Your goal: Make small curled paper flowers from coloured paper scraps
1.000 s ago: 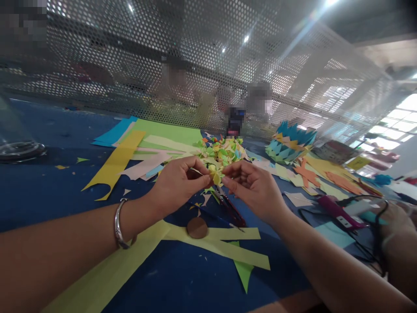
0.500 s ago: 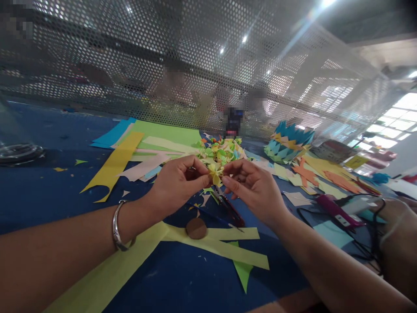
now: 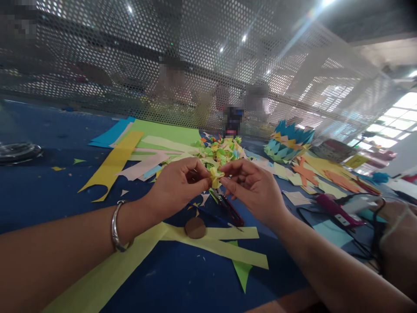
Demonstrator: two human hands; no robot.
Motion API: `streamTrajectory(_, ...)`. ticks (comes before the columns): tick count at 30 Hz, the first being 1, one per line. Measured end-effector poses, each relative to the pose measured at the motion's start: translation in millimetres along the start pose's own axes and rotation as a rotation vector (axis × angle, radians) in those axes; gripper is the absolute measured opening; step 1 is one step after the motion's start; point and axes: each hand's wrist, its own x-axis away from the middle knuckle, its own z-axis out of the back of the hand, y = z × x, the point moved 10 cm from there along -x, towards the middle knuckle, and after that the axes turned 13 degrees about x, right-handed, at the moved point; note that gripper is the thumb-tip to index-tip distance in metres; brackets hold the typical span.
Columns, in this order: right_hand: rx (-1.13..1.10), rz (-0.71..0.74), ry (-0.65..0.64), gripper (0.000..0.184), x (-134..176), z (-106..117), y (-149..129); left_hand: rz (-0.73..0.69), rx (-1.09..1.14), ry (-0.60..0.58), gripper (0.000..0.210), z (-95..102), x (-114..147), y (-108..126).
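Observation:
A small yellow paper flower (image 3: 215, 176) is held up between my two hands above the table. My left hand (image 3: 182, 184), with a silver bangle at the wrist, pinches its left side between thumb and fingers. From the right, the thumb and index finger of my right hand (image 3: 252, 184) close on its petals. Behind the flower lies a heap of green and yellow paper flowers (image 3: 224, 150). Below my hands are red-handled scissors (image 3: 233, 211), a thin blue stick (image 3: 211, 215) and a round brown disc (image 3: 195, 228) resting on pale yellow paper strips (image 3: 237, 252).
Green sheets (image 3: 169, 129) and a yellow strip (image 3: 114, 167) lie at the left. A folded blue-and-yellow paper piece (image 3: 288, 141) stands back right, near orange scraps (image 3: 304, 173). A purple power strip (image 3: 337, 211) with cables lies right, beside another person's arm (image 3: 399, 230). Perforated metal mesh (image 3: 146, 87) rises behind.
The yellow flower has turned a little between my fingertips, so its petals show at another angle. Both hands stay nearly in place, and the view has shifted very slightly.

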Motion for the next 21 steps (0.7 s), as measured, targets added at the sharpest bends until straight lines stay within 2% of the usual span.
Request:
streamTrajectory(10, 0.037, -0.045, 0.049, 0.030, -1, 3, 10, -0.020, -0.014, 0.079, 0.011, 10.5, 1, 7)
streamTrajectory(21, 0.122, -0.001, 0.005, 0.021, 1, -7, 1, -0.116, -0.170, 0.111, 0.010, 12.3, 5, 20)
